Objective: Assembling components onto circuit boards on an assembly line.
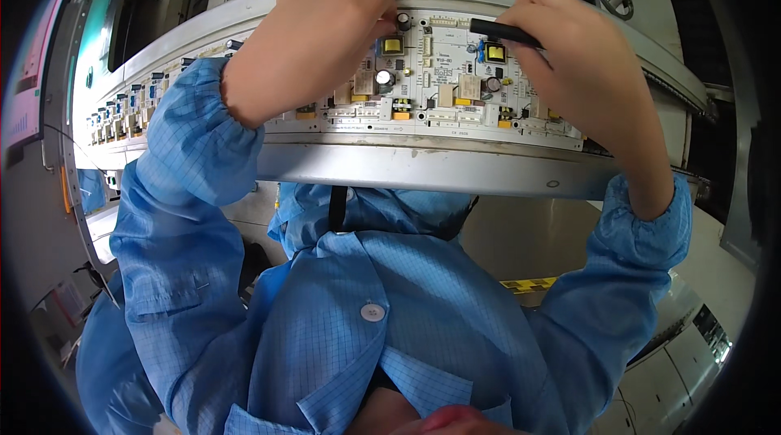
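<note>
Capacitor [403,21] is pinched upright at my left hand's [313,36] fingertips, right on the board's [443,85] far edge. Right hand [582,69] grips a black tool [504,32] lying sideways, tip pointing left toward it. Left's clearly nearer. Board runs left-right on the conveyor rail [423,168].

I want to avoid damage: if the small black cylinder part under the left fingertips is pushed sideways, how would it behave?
The black cylinder part stands upright on the white circuit board, so it would probably bend over at its base rather than slide. It looks small and light. The left hand pinches it from above, which seems safer than a side push.
</note>
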A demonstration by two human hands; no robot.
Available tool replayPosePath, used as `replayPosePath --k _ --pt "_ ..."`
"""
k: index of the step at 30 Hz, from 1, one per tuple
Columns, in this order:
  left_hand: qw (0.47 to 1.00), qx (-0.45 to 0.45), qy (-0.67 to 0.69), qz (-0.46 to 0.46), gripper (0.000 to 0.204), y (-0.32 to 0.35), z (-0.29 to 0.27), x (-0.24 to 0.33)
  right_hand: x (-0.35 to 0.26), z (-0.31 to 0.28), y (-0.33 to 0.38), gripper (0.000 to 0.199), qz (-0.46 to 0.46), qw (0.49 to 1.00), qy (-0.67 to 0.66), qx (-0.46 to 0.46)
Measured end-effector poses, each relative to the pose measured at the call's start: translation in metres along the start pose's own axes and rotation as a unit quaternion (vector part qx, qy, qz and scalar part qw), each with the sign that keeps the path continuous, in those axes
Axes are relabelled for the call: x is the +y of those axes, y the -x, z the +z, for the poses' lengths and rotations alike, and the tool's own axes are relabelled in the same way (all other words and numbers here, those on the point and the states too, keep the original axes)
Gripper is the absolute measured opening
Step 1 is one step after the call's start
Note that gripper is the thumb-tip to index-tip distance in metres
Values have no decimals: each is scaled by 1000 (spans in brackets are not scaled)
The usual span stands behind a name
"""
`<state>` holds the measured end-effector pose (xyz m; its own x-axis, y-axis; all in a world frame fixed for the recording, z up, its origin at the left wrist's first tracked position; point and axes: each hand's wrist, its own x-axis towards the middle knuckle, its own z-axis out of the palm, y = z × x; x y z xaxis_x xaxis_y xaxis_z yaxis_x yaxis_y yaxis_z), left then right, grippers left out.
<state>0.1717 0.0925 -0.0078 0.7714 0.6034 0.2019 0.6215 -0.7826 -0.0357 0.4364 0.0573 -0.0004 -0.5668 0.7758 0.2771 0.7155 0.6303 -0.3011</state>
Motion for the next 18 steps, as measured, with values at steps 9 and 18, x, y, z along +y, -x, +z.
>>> replayPosePath --k 9,18 --pt "999 22 14 38 13 -2 -6 -7 27 -27 36 10 75 996 -39 29" --pt "992 102 -67 -11 27 17 -38 -11 31 -34 52 11 119 990 -71 2"
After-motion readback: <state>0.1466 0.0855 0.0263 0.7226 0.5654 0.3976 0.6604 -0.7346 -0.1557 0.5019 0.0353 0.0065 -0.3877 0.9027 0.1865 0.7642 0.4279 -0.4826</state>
